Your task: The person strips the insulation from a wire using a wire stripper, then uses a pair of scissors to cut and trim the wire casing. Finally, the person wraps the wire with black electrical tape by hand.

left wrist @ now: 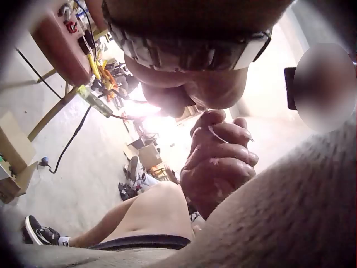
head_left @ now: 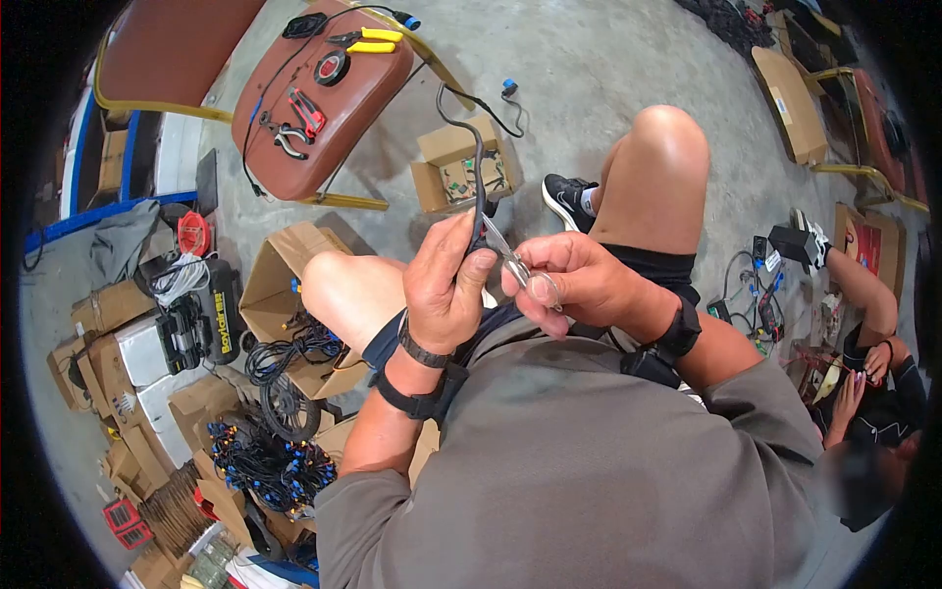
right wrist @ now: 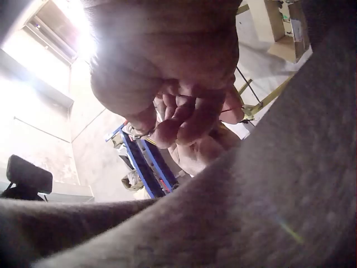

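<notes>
My left hand (head_left: 442, 290) grips a black cable (head_left: 479, 162) between thumb and fingers, in front of my lap. The cable runs up out of the fist and bends toward the chair. Close beside it, my right hand (head_left: 589, 280) holds small scissors (head_left: 514, 263) with silvery blades and a clear ring handle. The blades point at the cable, right by the left thumb. In the left wrist view the fingers of the right hand (left wrist: 217, 156) curl round a thin clear loop (left wrist: 216, 135). The right wrist view shows the curled fingers from below, with the scissors mostly hidden.
A brown chair seat (head_left: 324, 108) bears yellow-handled pliers (head_left: 375, 41), red-handled pliers (head_left: 306, 113), a tape roll (head_left: 332, 67) and a cable. Beyond my knees stands a small carton (head_left: 432, 187) of green parts. Bundled black cables (head_left: 270, 466) fill boxes at left. Another person sits at right.
</notes>
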### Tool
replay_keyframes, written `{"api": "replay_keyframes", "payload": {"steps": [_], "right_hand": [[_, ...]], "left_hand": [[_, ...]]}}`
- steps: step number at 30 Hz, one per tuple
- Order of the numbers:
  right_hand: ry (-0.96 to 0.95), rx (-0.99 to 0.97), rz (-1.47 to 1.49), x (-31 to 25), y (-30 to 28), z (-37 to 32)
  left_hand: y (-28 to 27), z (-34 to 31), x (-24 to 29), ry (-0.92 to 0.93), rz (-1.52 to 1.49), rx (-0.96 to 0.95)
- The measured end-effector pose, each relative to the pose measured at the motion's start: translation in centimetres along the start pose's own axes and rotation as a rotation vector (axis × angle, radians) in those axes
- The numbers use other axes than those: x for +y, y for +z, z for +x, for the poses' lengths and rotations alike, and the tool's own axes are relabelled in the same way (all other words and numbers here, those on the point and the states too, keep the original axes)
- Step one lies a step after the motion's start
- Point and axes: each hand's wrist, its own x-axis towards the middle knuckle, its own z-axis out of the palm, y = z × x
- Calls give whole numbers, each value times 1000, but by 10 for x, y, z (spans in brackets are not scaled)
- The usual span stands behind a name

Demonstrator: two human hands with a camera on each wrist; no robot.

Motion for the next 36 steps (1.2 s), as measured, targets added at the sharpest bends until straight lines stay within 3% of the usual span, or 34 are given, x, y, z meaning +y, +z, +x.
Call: {"api": "replay_keyframes", "payload": {"steps": [8, 14, 17, 20, 24, 27, 36], "right_hand": [[78, -52, 120, -2, -5, -6], [99, 12, -201, -3, -12, 4], [124, 36, -328, -5, -17, 7], [149, 40, -362, -6, -18, 6], [176, 48, -399, -2, -24, 9], [193, 51, -398, -1, -26, 9], [226, 57, -244, -7, -18, 4]], "left_hand": [[-4, -5, -14, 113, 63, -24], [2, -11, -6, -409, -558, 16], [0, -10, -11, -556, -756, -3], [-4, -9, -18, -628, -935, -64], [-3, -7, -22, -844, -912, 16], [-6, -10, -28, -855, -943, -63], [2, -16, -24, -666, -1013, -29]]}}
